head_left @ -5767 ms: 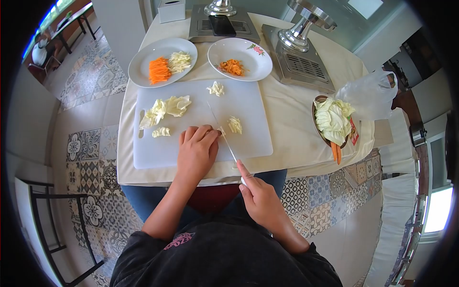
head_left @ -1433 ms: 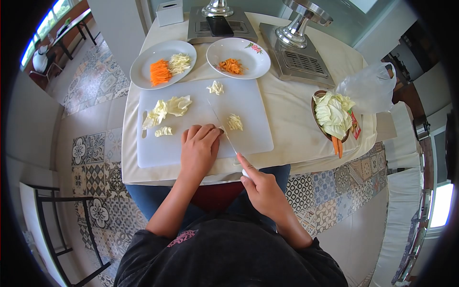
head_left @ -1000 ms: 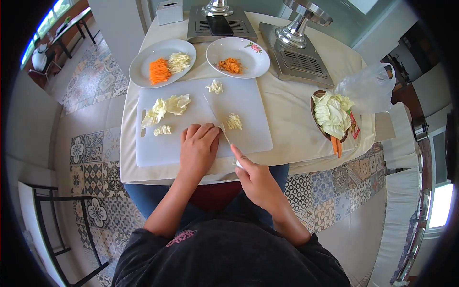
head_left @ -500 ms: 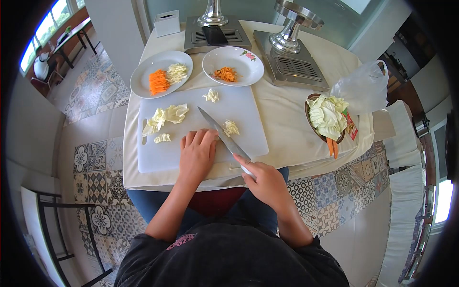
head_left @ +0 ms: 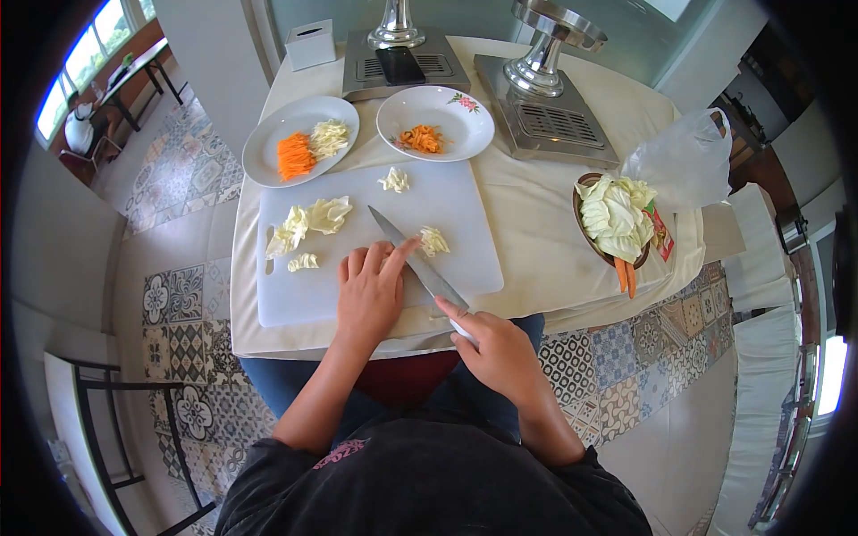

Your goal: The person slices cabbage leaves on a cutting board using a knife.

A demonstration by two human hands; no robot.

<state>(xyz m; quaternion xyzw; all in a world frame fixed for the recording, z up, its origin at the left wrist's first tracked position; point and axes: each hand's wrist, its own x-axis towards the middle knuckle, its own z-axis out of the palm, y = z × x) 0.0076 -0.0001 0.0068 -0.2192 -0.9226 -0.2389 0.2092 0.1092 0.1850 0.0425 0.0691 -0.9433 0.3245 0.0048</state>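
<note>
My right hand [head_left: 496, 348] grips the white handle of a kitchen knife [head_left: 429, 275], its blade slanting up and left over the white cutting board [head_left: 465, 201]. On the board, my left hand [head_left: 369, 284] lies beside the blade, with its index finger stretched across it to a small pile of shredded cabbage [head_left: 434, 241]. What lies under its other fingers is hidden. Cabbage leaf pieces [head_left: 308, 225] lie at the board's left, a small cut piece [head_left: 304, 262] below them. Another little heap of cut cabbage [head_left: 394, 180] sits near the top edge.
Behind the board stand a plate [head_left: 259, 161] with carrot and cabbage strips and a flowered plate [head_left: 469, 138] with orange shreds. Two metal stands [head_left: 554, 121] are at the back, a phone [head_left: 399, 66] on one. At right are a bowl [head_left: 581, 210] of cabbage and carrots and a plastic bag [head_left: 684, 161].
My left index finger has stretched out to the right, over the blade to the shredded cabbage. The knife stays nearly in place, its tip shifted very slightly.
</note>
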